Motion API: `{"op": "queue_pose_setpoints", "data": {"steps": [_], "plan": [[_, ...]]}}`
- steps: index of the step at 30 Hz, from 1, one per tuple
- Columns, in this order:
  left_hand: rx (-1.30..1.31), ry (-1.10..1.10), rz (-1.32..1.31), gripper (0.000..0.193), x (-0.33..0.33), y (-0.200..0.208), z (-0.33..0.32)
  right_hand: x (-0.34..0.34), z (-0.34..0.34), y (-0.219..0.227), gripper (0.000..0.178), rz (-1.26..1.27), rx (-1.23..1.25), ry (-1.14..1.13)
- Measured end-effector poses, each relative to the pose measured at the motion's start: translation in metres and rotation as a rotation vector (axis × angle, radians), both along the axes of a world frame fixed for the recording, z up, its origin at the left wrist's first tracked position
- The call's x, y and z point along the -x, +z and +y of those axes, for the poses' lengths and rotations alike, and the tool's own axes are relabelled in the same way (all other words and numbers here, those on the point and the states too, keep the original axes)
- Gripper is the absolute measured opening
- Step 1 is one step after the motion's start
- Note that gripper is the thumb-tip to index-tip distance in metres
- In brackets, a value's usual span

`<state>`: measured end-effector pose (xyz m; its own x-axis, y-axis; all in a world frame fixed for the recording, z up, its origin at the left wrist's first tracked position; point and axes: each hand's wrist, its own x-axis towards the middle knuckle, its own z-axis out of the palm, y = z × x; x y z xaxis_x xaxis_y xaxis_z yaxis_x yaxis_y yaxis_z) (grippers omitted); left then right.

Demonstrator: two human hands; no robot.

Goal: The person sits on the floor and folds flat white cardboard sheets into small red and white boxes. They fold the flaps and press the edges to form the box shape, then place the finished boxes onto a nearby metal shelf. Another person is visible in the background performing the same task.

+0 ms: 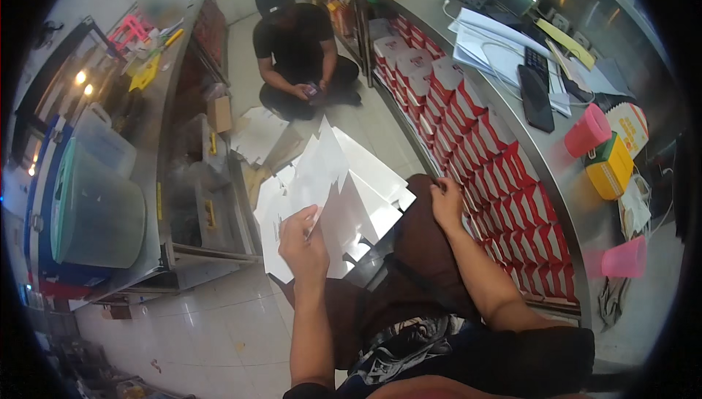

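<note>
White carton blanks (318, 180), heaped and fanned above the lap, with creased flaps tilted at several angles. Lie directly beyond and beneath the left hand (301, 244), with the near edge of the foremost sheet in the crook of thumb and fingers. Left fingers curled, clamped on cardboard (cannot tell the exact spot of the hidden fingertips). Spread away from that grip, forward and to the right, and stop short of the right hand (447, 202). Right fingers loosely bent at the knee of the brown trousers (417, 234), near the pile's right corner but apart from it; cannot tell any gap between thumb and forefinger.

Just to the right, under a steel counter (559, 154), close rows of red-and-white cartons (504, 172). On that counter, a black smartphone (536, 98), a pink cup (587, 131) and a yellow-and-green box (612, 172). Ahead, a cross-legged person (292, 41) on the tiled floor (212, 340), with a small object in both hands. Far left, a clear plastic tub (102, 205).
</note>
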<state>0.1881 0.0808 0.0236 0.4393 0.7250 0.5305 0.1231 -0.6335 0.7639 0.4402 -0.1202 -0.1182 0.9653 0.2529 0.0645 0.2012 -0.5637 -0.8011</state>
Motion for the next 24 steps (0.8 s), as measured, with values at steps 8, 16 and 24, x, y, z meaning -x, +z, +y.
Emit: {"op": "queue_pose_setpoints", "data": {"steps": [8,16,24], "plan": [[-0.397,-0.246,0.02,0.038,0.014,0.004,-0.028,0.011,0.043,0.143,0.036,1.001,-0.952,0.404],[-0.313,-0.546,0.237,0.039,0.038,-0.043,-0.088,-0.001,0.071,0.137,0.035,0.849,-0.351,0.712],[0.574,-0.444,-0.173,0.07,0.064,-0.014,-0.07,0.064,0.097,0.225,0.03,0.575,-0.704,1.0]]}}
